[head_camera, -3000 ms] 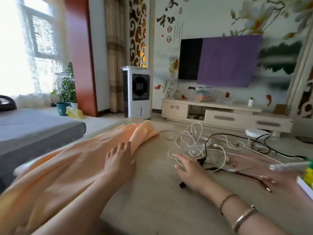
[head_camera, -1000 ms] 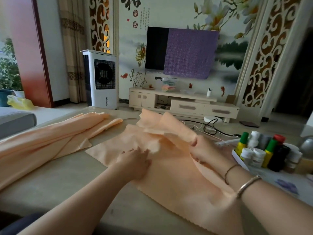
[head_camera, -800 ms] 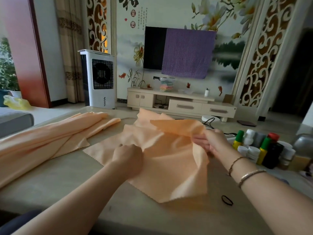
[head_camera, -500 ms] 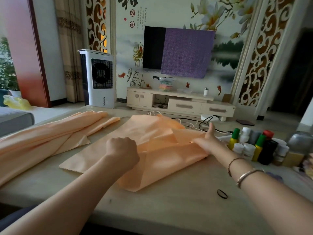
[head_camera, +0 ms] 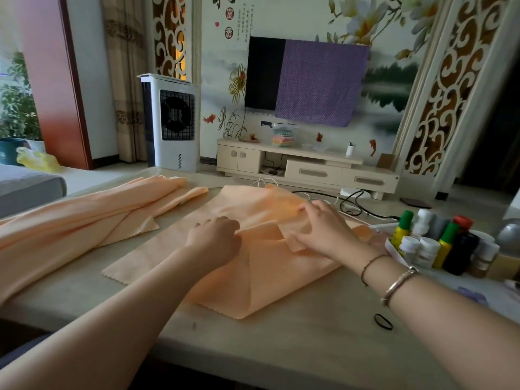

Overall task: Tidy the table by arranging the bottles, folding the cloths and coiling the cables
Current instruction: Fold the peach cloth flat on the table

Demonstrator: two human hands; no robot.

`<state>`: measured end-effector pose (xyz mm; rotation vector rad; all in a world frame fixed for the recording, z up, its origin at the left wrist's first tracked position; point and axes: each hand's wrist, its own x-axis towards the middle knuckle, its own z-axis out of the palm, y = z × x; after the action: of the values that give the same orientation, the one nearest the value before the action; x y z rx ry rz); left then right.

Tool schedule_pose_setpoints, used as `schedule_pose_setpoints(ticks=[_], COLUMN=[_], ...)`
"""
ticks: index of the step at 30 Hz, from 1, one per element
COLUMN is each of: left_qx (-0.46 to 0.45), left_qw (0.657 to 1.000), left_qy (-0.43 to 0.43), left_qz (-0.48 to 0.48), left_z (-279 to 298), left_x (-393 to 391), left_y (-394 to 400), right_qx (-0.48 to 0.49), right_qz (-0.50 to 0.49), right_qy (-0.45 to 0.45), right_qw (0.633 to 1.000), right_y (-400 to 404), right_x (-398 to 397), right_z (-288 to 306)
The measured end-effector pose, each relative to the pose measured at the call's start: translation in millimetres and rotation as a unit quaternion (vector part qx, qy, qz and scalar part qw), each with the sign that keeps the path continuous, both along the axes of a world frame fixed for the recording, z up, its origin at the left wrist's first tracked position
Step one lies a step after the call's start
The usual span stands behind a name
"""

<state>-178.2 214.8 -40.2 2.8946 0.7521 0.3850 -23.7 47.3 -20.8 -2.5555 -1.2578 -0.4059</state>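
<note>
A small peach cloth point(head_camera: 253, 282) lies partly folded on the table point(head_camera: 309, 350) in front of me. My left hand point(head_camera: 216, 239) rests on its middle with the fingers curled round a fold. My right hand point(head_camera: 323, 230) lies on top of the cloth with its fingers stretched out, the fingertips touching a raised fold at the far side. A long peach cloth point(head_camera: 84, 218) sprawls in loose pleats at the left. Several small bottles point(head_camera: 439, 243) stand bunched together at the right. White and black cables point(head_camera: 351, 205) lie tangled behind the cloth, partly hidden by it.
A black hair tie point(head_camera: 382, 322) lies on the table near my right forearm. A metal pot point(head_camera: 509, 235) and a box sit at the far right. Beyond the table are a white air cooler point(head_camera: 171, 122) and a TV cabinet point(head_camera: 309, 167).
The small cloth was lifted by my right hand, folded over and laid down. My right hand has moved from the cloth's right edge onto its top. My left hand stayed on the cloth.
</note>
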Motion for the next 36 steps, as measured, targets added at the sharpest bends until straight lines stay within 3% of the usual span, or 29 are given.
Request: schedule_pose_setpoints(ticks=[4,11,15,20,29,33,36], left_qx=[-0.056,-0.178,-0.186,-0.147,-0.057,0.035,0.081], left_qw=[0.997,0.975,0.97,0.949,0.985,0.996,0.997], left_qy=[-0.04,-0.128,-0.157,-0.266,-0.069,0.03,0.004], left_qz=[-0.023,-0.027,-0.021,-0.086,-0.145,-0.075,-0.011], left_z=[1.3,3.1,-1.1,19.7,65.3,73.2,76.7], left_x=[28.7,61.6,57.4,67.2,98.1,104.0,109.8], left_y=[19.8,48.8,60.5,58.6,45.3,49.2,57.7], right_qx=[0.025,0.009,0.141,0.28,0.337,0.307,0.214], right_qz=[-0.039,-0.114,0.005,0.169,0.183,0.179,0.145], right_qy=[-0.012,0.068,0.103,0.19,0.196,0.174,0.066], right_qw=[0.999,0.991,0.985,0.926,0.903,0.918,0.964], right_y=[40.2,104.8,112.9,90.9,49.0,41.9,38.5], right_x=[17.8,43.7,46.8,31.6,45.1,53.2,65.1], right_z=[2.8,10.8,17.1,24.7,53.7,54.4,50.3])
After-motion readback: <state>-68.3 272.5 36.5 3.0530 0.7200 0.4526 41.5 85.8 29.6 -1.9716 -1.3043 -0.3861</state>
